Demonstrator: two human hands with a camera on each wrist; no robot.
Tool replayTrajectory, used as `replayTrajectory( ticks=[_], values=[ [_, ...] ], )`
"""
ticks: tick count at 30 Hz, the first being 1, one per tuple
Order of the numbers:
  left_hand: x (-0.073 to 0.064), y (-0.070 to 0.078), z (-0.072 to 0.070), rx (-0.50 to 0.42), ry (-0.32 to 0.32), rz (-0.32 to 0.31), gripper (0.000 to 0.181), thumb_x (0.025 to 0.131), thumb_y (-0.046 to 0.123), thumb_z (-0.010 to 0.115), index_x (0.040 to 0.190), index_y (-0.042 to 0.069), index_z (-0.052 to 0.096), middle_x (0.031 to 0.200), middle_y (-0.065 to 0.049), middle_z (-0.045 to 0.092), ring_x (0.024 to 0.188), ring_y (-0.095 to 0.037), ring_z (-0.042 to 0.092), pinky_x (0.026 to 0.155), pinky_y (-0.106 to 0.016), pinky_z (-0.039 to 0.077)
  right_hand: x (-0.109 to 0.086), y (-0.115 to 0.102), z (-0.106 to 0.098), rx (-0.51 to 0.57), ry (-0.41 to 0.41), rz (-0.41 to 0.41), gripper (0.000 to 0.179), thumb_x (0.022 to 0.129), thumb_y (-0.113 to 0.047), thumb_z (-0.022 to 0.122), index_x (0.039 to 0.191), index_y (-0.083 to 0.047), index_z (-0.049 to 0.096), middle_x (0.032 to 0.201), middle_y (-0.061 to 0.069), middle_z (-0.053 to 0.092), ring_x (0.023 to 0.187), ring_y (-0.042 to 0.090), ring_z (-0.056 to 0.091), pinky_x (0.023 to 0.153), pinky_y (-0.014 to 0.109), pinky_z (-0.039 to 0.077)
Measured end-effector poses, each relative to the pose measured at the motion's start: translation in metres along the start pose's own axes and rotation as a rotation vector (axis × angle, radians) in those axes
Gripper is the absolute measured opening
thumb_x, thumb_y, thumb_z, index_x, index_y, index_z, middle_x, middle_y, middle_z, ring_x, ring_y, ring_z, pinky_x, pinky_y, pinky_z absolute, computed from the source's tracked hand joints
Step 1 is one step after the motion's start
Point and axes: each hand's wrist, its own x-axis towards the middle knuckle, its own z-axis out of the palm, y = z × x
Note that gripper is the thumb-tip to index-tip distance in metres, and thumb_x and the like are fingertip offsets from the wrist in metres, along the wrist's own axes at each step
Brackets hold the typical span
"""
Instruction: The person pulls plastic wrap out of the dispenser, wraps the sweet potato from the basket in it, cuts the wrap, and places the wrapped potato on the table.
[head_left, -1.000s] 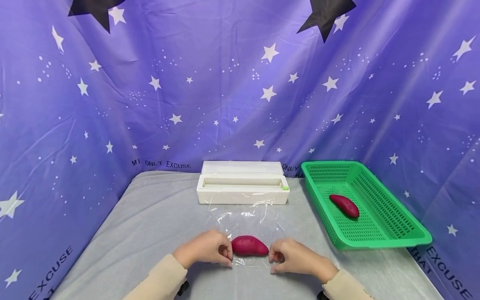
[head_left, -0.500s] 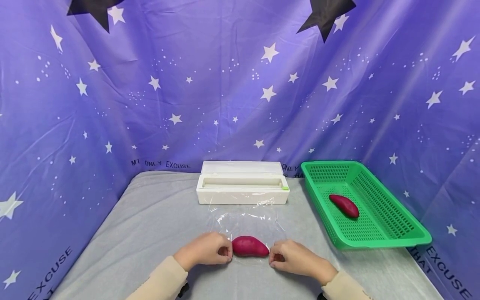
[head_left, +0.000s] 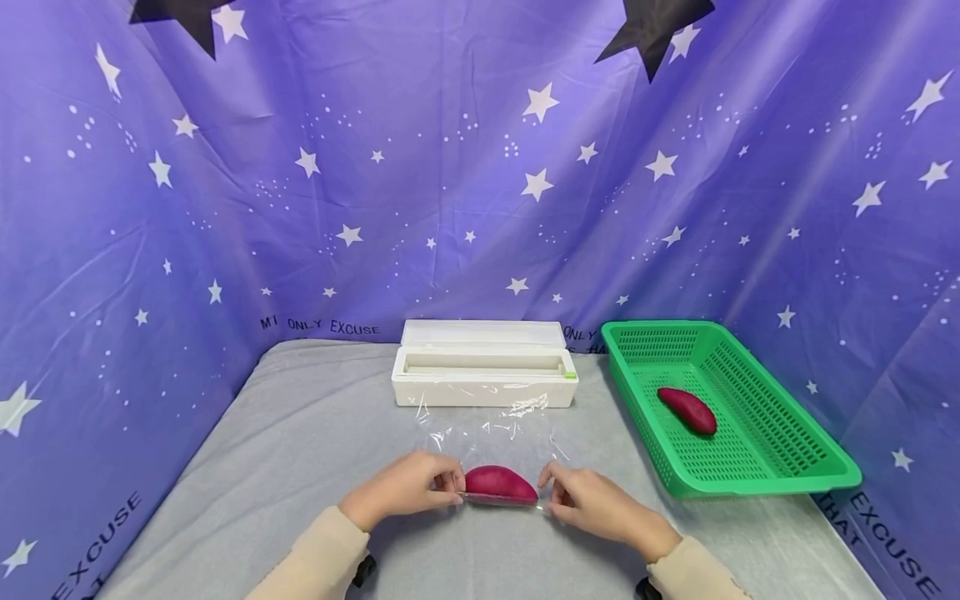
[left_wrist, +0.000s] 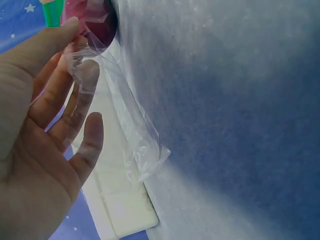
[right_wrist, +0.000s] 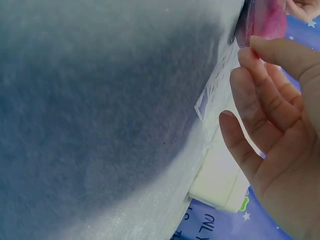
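Note:
A red-purple sweet potato (head_left: 498,483) lies crosswise on a sheet of clear plastic wrap (head_left: 480,439), between the two hands. The left hand (head_left: 411,489) pinches the near edge of the wrap at the potato's left end. In the left wrist view, crinkled wrap (left_wrist: 131,112) hangs from its thumb and forefinger, while the other fingers spread loosely. At the right end, the right hand (head_left: 596,502) pinches the same edge between thumb and forefinger. The raised edge stretches across the front of the sweet potato.
Behind the wrap stands a white wrap dispenser box (head_left: 483,393) with its lid up; the sheet runs back to its front. On the right sits a green basket (head_left: 772,483) holding another sweet potato (head_left: 687,411). A purple starry curtain (head_left: 450,167) encloses the grey-covered table (head_left: 300,433).
Both hands have closed on the near edge of the wrap and raised it slightly. The edge, flat on the table before, now stands up against the front of the sweet potato.

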Motion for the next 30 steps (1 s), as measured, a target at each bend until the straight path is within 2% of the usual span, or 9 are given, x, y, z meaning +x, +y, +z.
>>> replayTrajectory(
  ticks=[4, 7, 12, 16, 18, 21, 25, 30],
  values=[
    [0.001, -0.002, -0.002, -0.033, -0.004, -0.011, 0.027, 0.09, 0.016, 0.076, 0.114, 0.013, 0.065, 0.078, 0.022, 0.062, 0.075, 0.005, 0.059, 0.076, -0.02, 0.052, 0.002, 0.002, 0.0, -0.001, -0.005, -0.008, 0.031, 0.091, -0.008, 0.072, 0.121, -0.007, 0.064, 0.076, -0.02, 0.057, 0.068, -0.004, 0.053, 0.064, 0.021, 0.05],
    [0.003, -0.001, -0.004, -0.034, -0.012, -0.013, 0.029, 0.092, 0.015, 0.074, 0.12, 0.01, 0.067, 0.079, 0.02, 0.063, 0.079, 0.004, 0.06, 0.078, -0.02, 0.052, 0.004, 0.003, 0.0, -0.012, -0.011, -0.013, 0.028, 0.093, -0.01, 0.071, 0.121, -0.008, 0.068, 0.077, -0.019, 0.059, 0.07, -0.004, 0.054, 0.066, 0.022, 0.051],
    [0.005, -0.003, -0.004, -0.018, -0.001, 0.0, 0.025, 0.095, 0.015, 0.071, 0.119, 0.01, 0.071, 0.083, 0.017, 0.065, 0.079, 0.004, 0.058, 0.076, -0.021, 0.052, 0.007, 0.004, 0.0, -0.048, -0.001, -0.024, 0.021, 0.095, -0.011, 0.068, 0.116, -0.009, 0.073, 0.09, -0.011, 0.068, 0.079, -0.001, 0.058, 0.073, 0.027, 0.053],
    [0.006, -0.005, -0.004, -0.009, 0.019, -0.003, 0.023, 0.096, 0.012, 0.069, 0.118, 0.011, 0.073, 0.088, 0.012, 0.068, 0.076, 0.002, 0.056, 0.072, -0.022, 0.05, 0.009, 0.004, 0.001, -0.083, 0.02, -0.043, 0.02, 0.095, -0.008, 0.067, 0.113, -0.01, 0.074, 0.103, -0.003, 0.073, 0.091, 0.006, 0.066, 0.081, 0.032, 0.056],
    [0.007, -0.006, -0.005, -0.007, 0.031, -0.009, 0.022, 0.096, 0.012, 0.067, 0.117, 0.011, 0.074, 0.094, 0.009, 0.069, 0.078, 0.0, 0.055, 0.072, -0.023, 0.051, 0.011, 0.004, 0.0, -0.099, 0.034, -0.052, 0.02, 0.095, -0.007, 0.066, 0.112, -0.011, 0.075, 0.102, -0.003, 0.073, 0.092, 0.01, 0.067, 0.082, 0.034, 0.056],
    [0.009, -0.007, -0.005, 0.007, 0.048, -0.015, 0.021, 0.098, 0.014, 0.065, 0.116, 0.012, 0.075, 0.104, 0.006, 0.071, 0.088, -0.003, 0.059, 0.081, -0.027, 0.052, 0.013, 0.006, 0.0, -0.126, 0.057, -0.066, 0.02, 0.095, -0.007, 0.066, 0.112, -0.013, 0.075, 0.101, -0.004, 0.073, 0.093, 0.011, 0.067, 0.082, 0.035, 0.056],
    [0.013, -0.008, -0.006, 0.03, 0.063, -0.004, 0.021, 0.1, 0.013, 0.062, 0.117, 0.011, 0.074, 0.109, 0.001, 0.072, 0.101, -0.011, 0.064, 0.091, -0.034, 0.052, 0.017, 0.01, 0.0, -0.126, 0.061, -0.064, 0.02, 0.095, -0.007, 0.066, 0.111, -0.014, 0.075, 0.102, -0.005, 0.072, 0.094, 0.011, 0.067, 0.083, 0.036, 0.056],
    [0.017, -0.011, -0.006, 0.021, 0.065, -0.021, 0.021, 0.101, 0.011, 0.061, 0.117, 0.01, 0.074, 0.113, -0.002, 0.072, 0.108, -0.017, 0.065, 0.096, -0.038, 0.051, 0.024, 0.015, -0.003, -0.09, 0.038, -0.046, 0.018, 0.095, -0.005, 0.066, 0.109, -0.012, 0.075, 0.102, -0.004, 0.073, 0.093, 0.01, 0.066, 0.083, 0.035, 0.056]
  ],
)
